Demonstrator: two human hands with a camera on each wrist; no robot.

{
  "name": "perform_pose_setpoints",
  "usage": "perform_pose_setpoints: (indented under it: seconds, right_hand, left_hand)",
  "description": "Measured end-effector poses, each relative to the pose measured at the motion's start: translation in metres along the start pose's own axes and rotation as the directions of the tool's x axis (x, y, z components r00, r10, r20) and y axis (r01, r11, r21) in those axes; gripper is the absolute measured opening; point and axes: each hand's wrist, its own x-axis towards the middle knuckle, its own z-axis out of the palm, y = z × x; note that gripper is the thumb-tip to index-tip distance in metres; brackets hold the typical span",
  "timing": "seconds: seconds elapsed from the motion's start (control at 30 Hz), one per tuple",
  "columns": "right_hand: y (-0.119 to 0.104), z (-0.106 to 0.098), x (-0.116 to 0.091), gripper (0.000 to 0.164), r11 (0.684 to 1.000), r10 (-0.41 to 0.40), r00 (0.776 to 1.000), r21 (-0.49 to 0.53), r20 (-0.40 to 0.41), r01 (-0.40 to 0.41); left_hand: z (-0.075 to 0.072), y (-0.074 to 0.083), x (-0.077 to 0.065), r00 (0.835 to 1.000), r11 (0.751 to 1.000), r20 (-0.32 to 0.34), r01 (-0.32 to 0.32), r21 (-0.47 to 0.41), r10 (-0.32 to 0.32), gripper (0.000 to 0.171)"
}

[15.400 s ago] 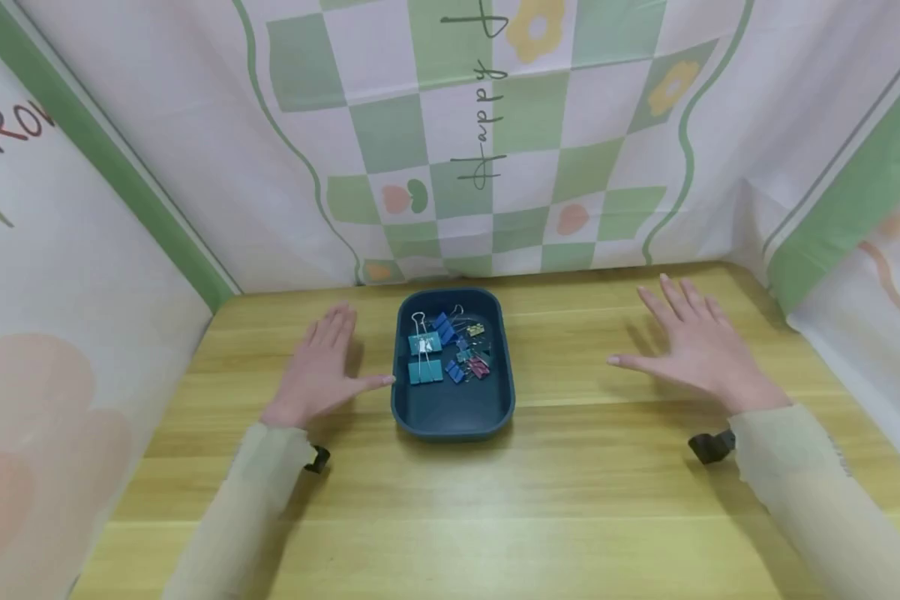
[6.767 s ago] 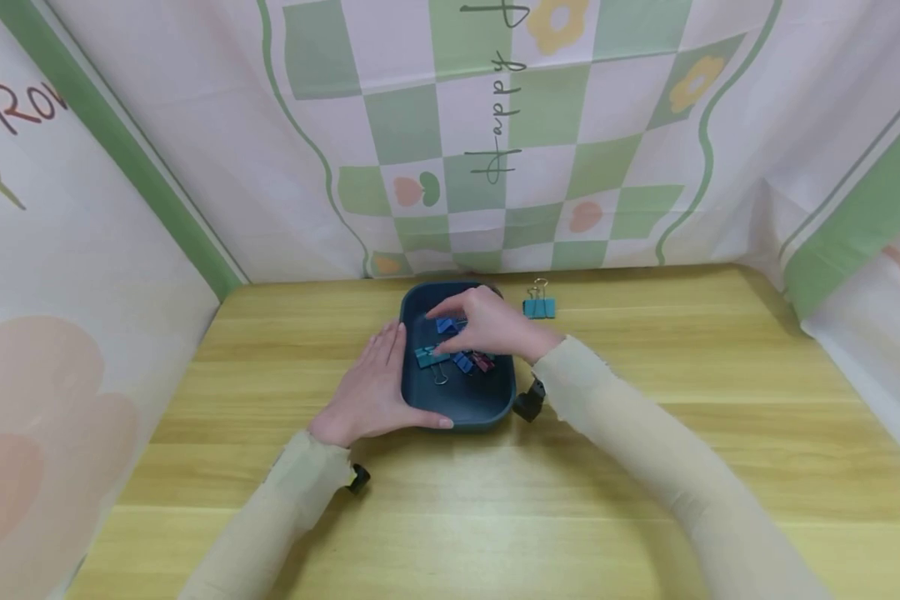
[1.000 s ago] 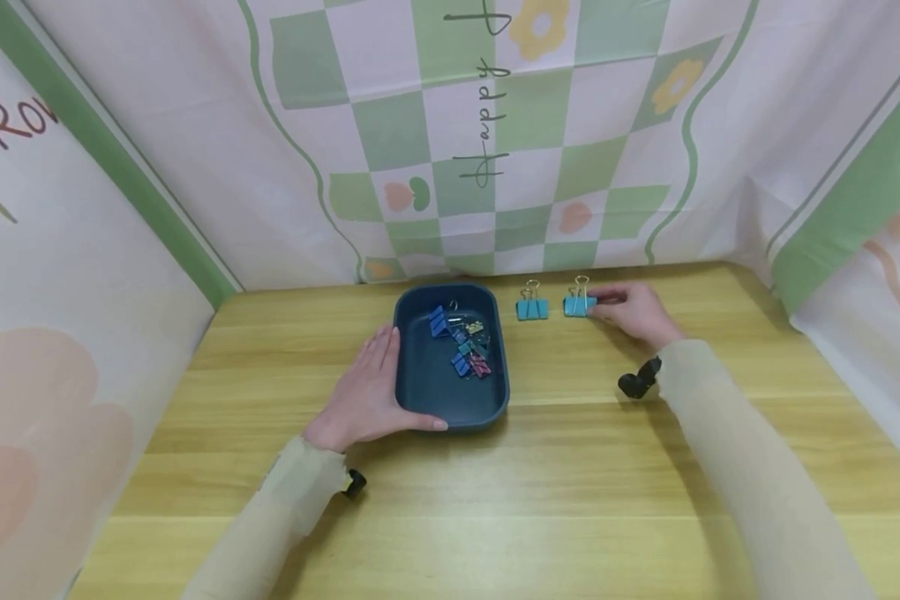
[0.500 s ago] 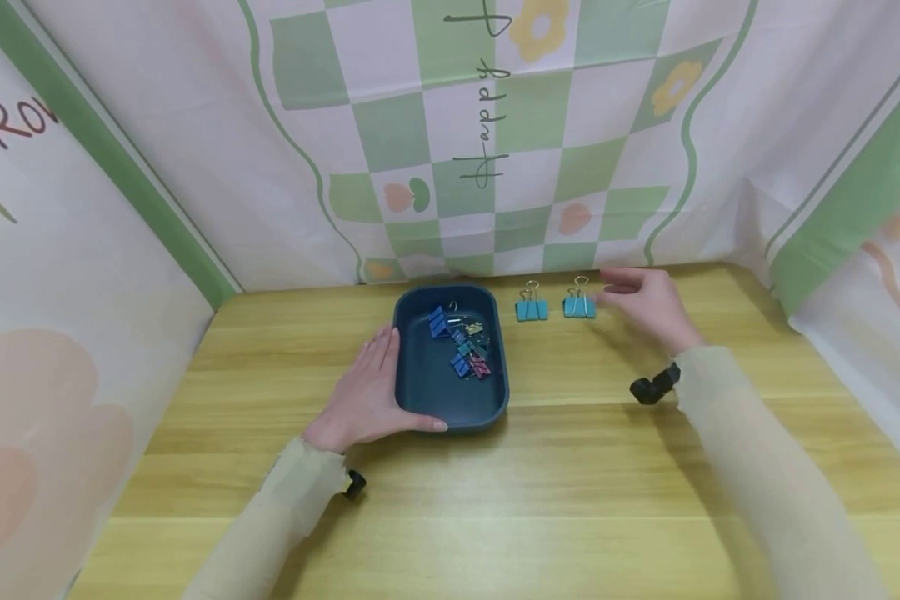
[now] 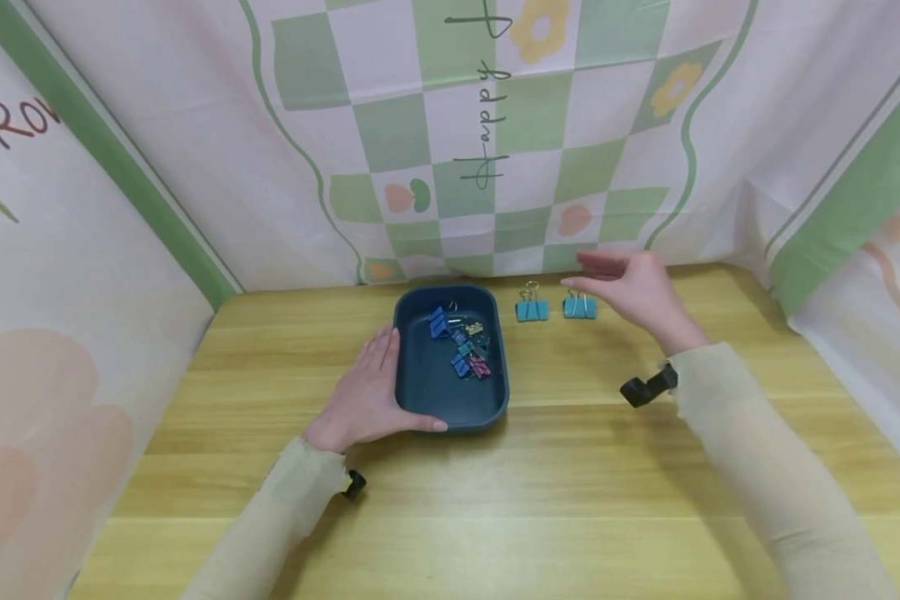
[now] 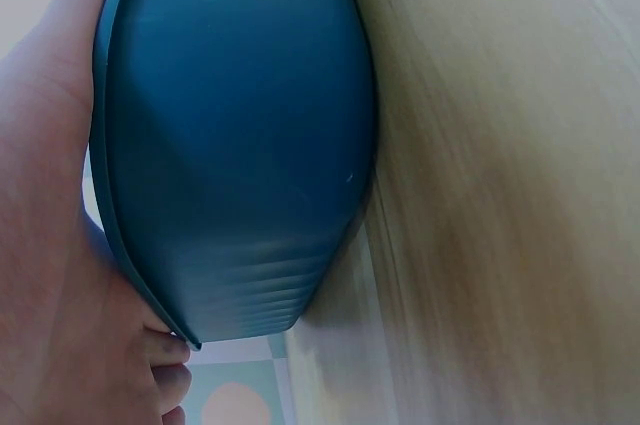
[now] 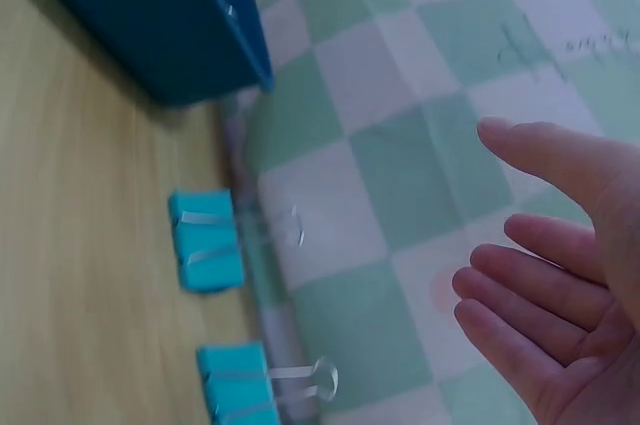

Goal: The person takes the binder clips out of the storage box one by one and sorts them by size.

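Note:
Along the left side of a dark blue plastic tray (image 5: 450, 404) lies my left hand (image 5: 363, 392), fingers straight against the rim and thumb out along the near edge. The left wrist view shows the tray's outer wall (image 6: 240, 125) beside the palm. Inside are a larger blue binder clip (image 5: 439, 322) and several small ones, including a pink clip (image 5: 479, 367) and a yellow one (image 5: 474, 328). My right hand (image 5: 637, 292) is raised, holding nothing, its fingers relaxed. Below it sits a teal binder clip (image 5: 579, 308); another teal binder clip (image 5: 532, 311) stands left of that, nearer the tray.
The wooden table (image 5: 457, 517) runs up to a green-and-white checked curtain (image 5: 495, 167) at the back, close behind the teal clips. More fabric hangs on the left and right. A black wrist camera (image 5: 648, 387) sits at the right cuff.
Both teal clips have left the tray since the oldest frame and now stand in a row at its right. The right hand has let go of the second one and risen. The left hand stays put.

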Motion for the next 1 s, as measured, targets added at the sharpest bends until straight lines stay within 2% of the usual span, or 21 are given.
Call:
perform_pose_setpoints:
  seconds: [0.33,0.67,1.0]
  right_hand:
    - [-0.026,0.026,-0.002,0.069,0.994,-0.034,0.998,0.102,0.05,0.029]
    - [-0.039,0.063,0.004,0.066,0.992,-0.098,0.992,0.093,0.084,0.09]
    - [-0.045,0.103,0.018,0.061,0.994,-0.076,0.987,0.091,0.141,0.063]
  left_hand:
    - [-0.001,0.0,0.0,1.0,1.0,0.008,0.005,0.0,-0.005,0.155]
    - [0.0,-0.001,0.001,1.0,1.0,0.002,-0.001,0.009,0.001,0.156]
    - [0.001,-0.001,0.001,1.0,1.0,0.015,0.012,0.007,-0.012,0.154]
